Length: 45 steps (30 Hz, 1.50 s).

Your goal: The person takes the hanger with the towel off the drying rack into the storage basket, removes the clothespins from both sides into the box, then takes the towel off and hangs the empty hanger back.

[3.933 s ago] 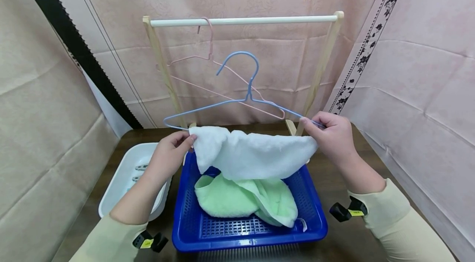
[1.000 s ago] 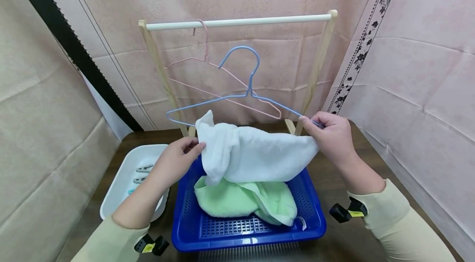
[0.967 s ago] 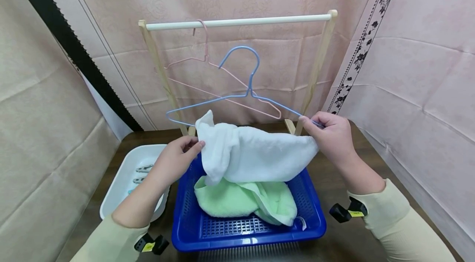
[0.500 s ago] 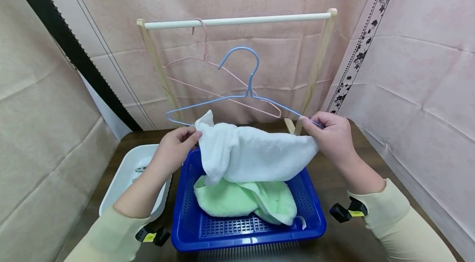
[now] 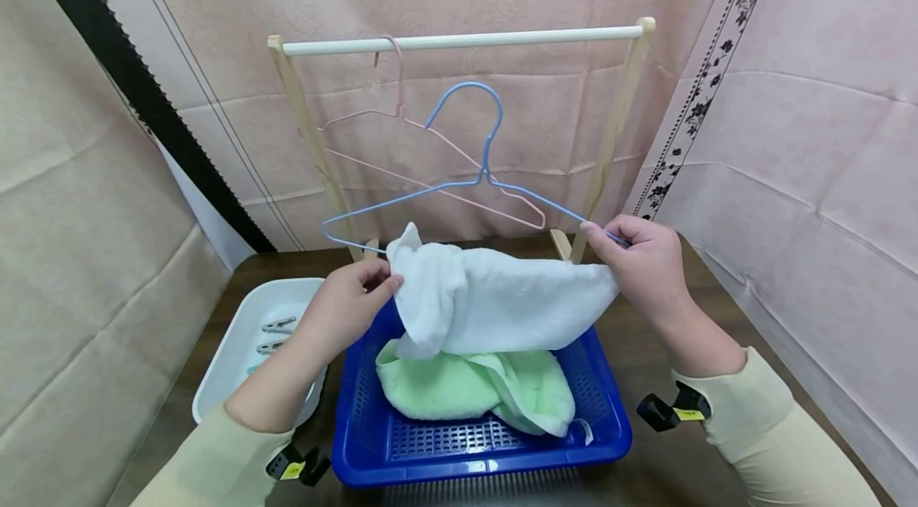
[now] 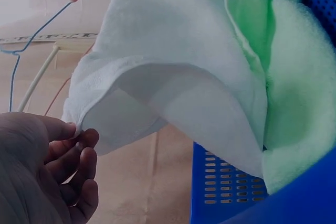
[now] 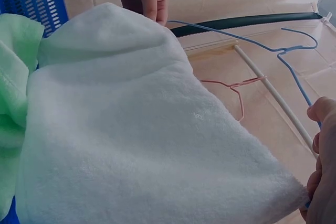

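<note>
A white towel (image 5: 523,300) hangs over the lower bar of a blue clothes hanger (image 5: 402,198), bunched towards its left end. My right hand (image 5: 645,260) grips the hanger's right corner, beside the towel's right edge. With thumb and forefinger, my left hand (image 5: 351,300) pinches the towel's left edge; the left wrist view shows the pinched edge (image 6: 79,124) and the fold arching open beside it. Below lies a green towel (image 5: 473,387) in a blue basket (image 5: 484,471), partly covered by the white one.
Behind stands a wooden rack with a white rail (image 5: 459,41), a pink hanger (image 5: 399,84) hooked on it. Left of the basket, a white tray (image 5: 222,363) holds metal clips (image 5: 276,325), partly hidden by my left forearm. Cloth walls surround the brown table (image 5: 667,443).
The white towel's left end has shifted right along the bar and bunched up, baring more of the hanger's left corner. My left hand moved right with it; the right hand keeps its hold.
</note>
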Tool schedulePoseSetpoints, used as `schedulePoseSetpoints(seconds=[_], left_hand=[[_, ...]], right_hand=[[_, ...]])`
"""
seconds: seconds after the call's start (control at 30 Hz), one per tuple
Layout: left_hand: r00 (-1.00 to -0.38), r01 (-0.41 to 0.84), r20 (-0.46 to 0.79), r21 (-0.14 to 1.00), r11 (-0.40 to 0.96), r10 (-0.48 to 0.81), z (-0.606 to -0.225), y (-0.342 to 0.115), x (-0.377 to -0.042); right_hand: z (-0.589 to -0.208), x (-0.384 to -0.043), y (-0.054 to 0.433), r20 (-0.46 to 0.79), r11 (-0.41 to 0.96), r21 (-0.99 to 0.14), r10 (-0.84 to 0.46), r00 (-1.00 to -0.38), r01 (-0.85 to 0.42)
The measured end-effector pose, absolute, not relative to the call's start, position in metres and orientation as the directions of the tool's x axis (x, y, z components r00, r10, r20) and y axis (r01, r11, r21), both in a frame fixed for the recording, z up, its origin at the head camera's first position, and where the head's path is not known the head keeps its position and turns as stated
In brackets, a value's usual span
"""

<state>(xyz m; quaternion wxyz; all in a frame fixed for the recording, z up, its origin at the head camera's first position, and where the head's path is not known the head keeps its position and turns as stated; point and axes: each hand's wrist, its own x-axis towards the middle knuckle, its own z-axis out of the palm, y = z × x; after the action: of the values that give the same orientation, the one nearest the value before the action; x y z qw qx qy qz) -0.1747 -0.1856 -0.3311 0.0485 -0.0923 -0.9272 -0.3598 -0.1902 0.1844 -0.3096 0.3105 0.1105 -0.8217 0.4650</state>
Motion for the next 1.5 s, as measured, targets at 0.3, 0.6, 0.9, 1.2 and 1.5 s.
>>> schedulePoseSetpoints(seconds=[0.3, 0.6, 0.9, 1.2, 1.5], left_hand=[[-0.967, 0.255, 0.151, 0.572, 0.78, 0.205, -0.339, -0.181, -0.164], [-0.959, 0.281, 0.121, 0.499, 0.819, 0.256, -0.343, -0.177, -0.159], [-0.965, 0.257, 0.072, 0.462, 0.849, 0.253, -0.348, -0.179, -0.161], [-0.979, 0.187, 0.002, 0.407, 0.894, 0.204, -0.355, -0.187, -0.162], [-0.975, 0.169, -0.084, 0.32, 0.932, 0.206, -0.36, -0.19, -0.164]], right_hand=[[-0.308, -0.188, 0.181, 0.608, 0.558, -0.693, 0.113, -0.786, -0.456], [-0.309, -0.189, 0.177, 0.611, 0.523, -0.711, 0.127, -0.782, -0.471], [-0.308, -0.192, 0.175, 0.603, 0.51, -0.725, 0.144, -0.785, -0.463], [-0.311, -0.196, 0.175, 0.614, 0.507, -0.719, 0.141, -0.777, -0.475], [-0.312, -0.198, 0.174, 0.613, 0.503, -0.721, 0.144, -0.777, -0.476]])
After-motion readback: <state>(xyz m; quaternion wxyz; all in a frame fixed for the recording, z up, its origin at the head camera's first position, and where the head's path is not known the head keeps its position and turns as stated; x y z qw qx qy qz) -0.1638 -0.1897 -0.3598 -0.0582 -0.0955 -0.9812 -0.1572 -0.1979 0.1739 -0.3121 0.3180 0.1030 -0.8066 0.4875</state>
